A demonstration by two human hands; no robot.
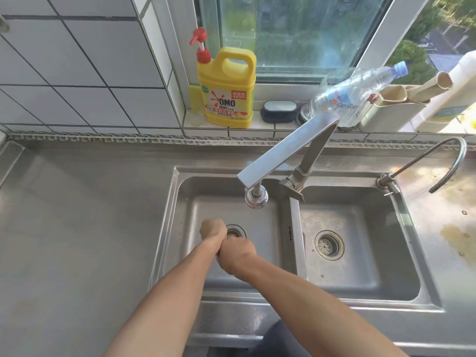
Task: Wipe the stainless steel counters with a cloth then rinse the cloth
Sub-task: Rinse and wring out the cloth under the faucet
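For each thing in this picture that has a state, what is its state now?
left hand: fist closed, over left basin
right hand: fist closed, touching left hand
cloth: hidden, cannot confirm
main faucet: no water seen, spout over left basin
clear bottle: capped, tilted
detergent jug: upright
right basin: empty

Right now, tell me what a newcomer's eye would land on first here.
First, the two fists over the left sink basin: the left hand and right hand are clenched together above the drain, apparently wringing something that barely shows. Next, the yellow detergent bottle with its red pump on the tiled windowsill. Then the long steel faucet, swung over the left basin.
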